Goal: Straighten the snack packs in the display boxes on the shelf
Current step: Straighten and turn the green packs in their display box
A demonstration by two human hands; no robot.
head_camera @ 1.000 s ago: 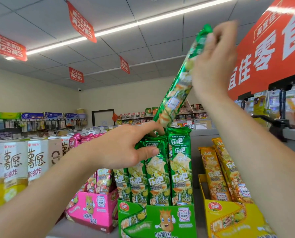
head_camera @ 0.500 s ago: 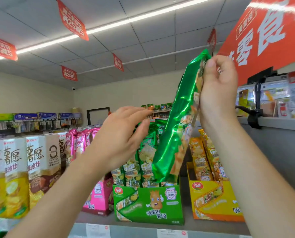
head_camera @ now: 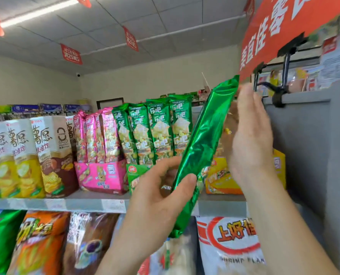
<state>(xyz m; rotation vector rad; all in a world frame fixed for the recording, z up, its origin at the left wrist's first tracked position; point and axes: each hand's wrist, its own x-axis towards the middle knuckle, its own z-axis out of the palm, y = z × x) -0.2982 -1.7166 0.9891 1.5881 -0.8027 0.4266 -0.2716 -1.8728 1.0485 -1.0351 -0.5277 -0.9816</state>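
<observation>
I hold one long green snack pack [head_camera: 203,143] tilted in front of the shelf, its shiny back toward me. My left hand [head_camera: 153,199] grips its lower part, thumb across the front. Beside the pack's upper end is my right hand [head_camera: 250,139], flat with fingers stretched out and blurred. Behind, several matching green packs [head_camera: 159,128] stand upright in the green display box [head_camera: 133,173], which my hands partly hide. A pink display box [head_camera: 101,175] of pink packs stands to its left. The yellow display box [head_camera: 218,179] on the right is mostly covered.
Tall chip cartons [head_camera: 26,155] fill the shelf's left part. The shelf edge [head_camera: 66,204] carries price labels. Large snack bags [head_camera: 228,241] hang on the shelf below. A grey partition [head_camera: 308,145] bounds the right side, with a red sign [head_camera: 284,26] overhead.
The green pack has come out of the box and lower, toward me. My left hand has taken hold of its lower part. My right hand has let go of its top and spread flat.
</observation>
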